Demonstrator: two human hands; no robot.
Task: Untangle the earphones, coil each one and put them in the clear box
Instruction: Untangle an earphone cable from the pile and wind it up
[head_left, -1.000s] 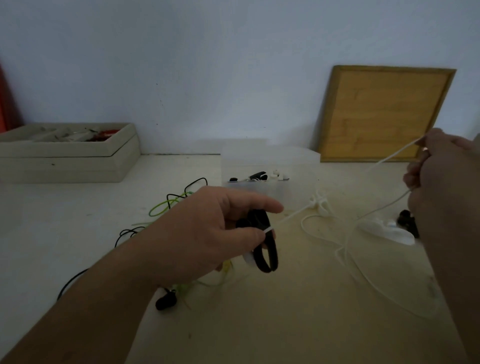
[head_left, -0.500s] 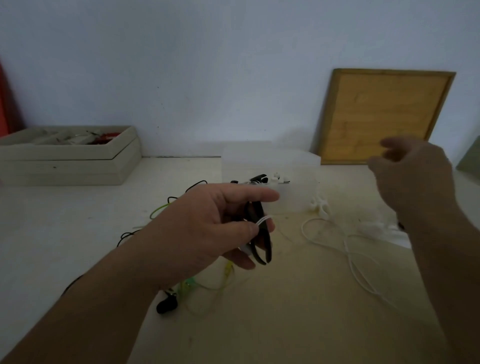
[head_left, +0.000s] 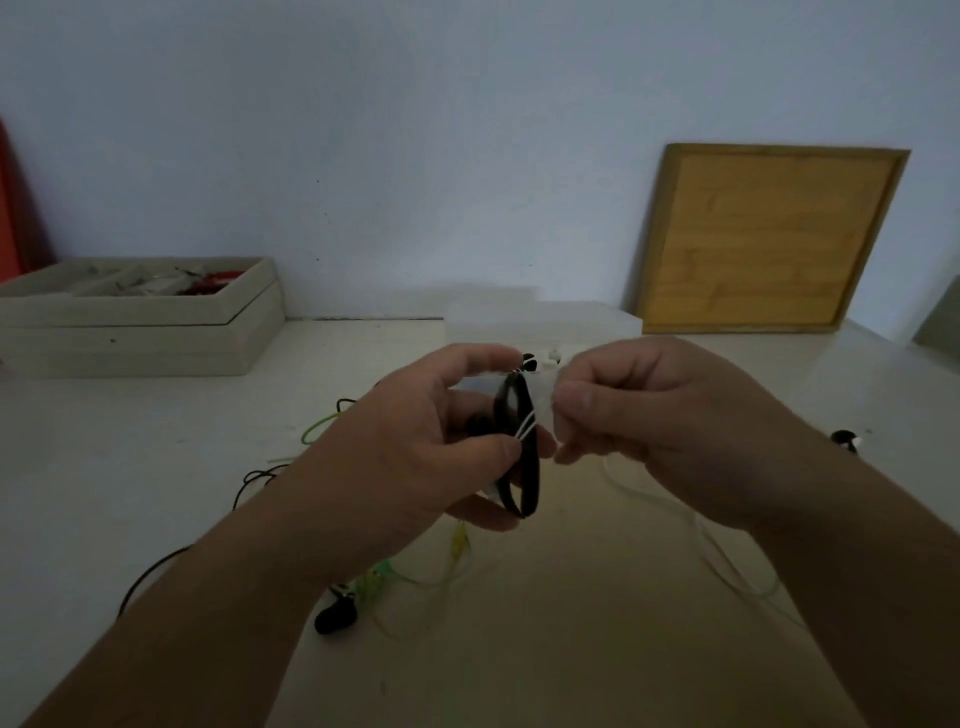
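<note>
- Far left, by the wall: a beige tray of odds and ends, no part of the job
- Left of centre, on the table: a green cable and a black cable with a black earbud lie loose and crossed under your left forearm; judged not yet coiled
- Centre: your left hand grips the black coil, thumb on the near side, fingers behind; the coil stands edge-on to you, its long axis roughly upright
- Across the coil's middle: thin turns of white cable run crosswise to that axis
- Behind both hands: the clear box, small earphone parts showing at its front
- Just right of the coil: your right hand pinches the white cable between thumb and forefinger
- Governing relation: the white cable leaves the coil rightward into that pinch, and its slack trails right and toward you over the table; the right hand is the nearer one to feed or free it
- Far right: a wooden board leans on the wall
</note>
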